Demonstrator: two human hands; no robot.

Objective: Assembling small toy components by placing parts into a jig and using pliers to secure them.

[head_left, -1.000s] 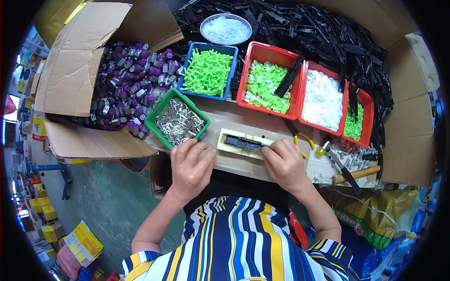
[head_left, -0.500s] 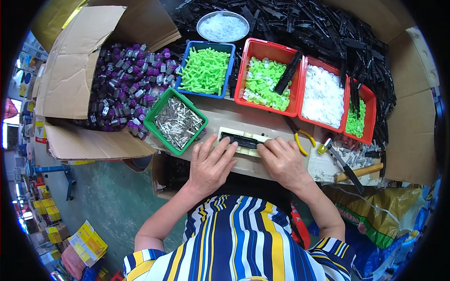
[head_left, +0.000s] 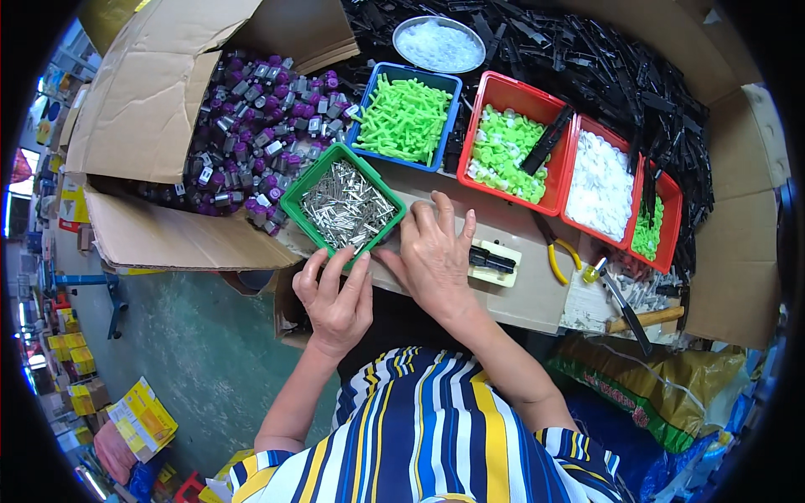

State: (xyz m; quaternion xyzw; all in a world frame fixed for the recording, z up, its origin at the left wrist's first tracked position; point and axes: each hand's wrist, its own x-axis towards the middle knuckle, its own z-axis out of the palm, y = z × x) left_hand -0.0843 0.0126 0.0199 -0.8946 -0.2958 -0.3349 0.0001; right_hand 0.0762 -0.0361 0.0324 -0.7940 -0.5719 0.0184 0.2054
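My left hand (head_left: 337, 306) reaches the near corner of a green bin (head_left: 295, 210) of small metal pins (head_left: 348, 205). Its bent fingers stand a little apart with the tips at the rim; I see nothing held in them. My right hand (head_left: 436, 264) lies just right of the bin, fingers spread and thumb toward the bin's corner, with no object visible in it. Beside and partly under it is a cream block-shaped fixture (head_left: 505, 275) with a black plastic part (head_left: 491, 260) in its slot; the hand hides the fixture's left portion.
Behind stand a blue bin (head_left: 458, 84) of green sticks and red bins (head_left: 470, 174) of green and white pieces. A carton holds purple-and-grey parts (head_left: 260, 134); black parts (head_left: 579, 50) are heaped behind. Yellow-handled pliers (head_left: 556, 261) and a hammer (head_left: 625, 306) lie right.
Both hands have left the fixture and its black part. My left hand has moved to the green bin's near rim, and my right hand has shifted left, between bin and fixture. The view has shifted.
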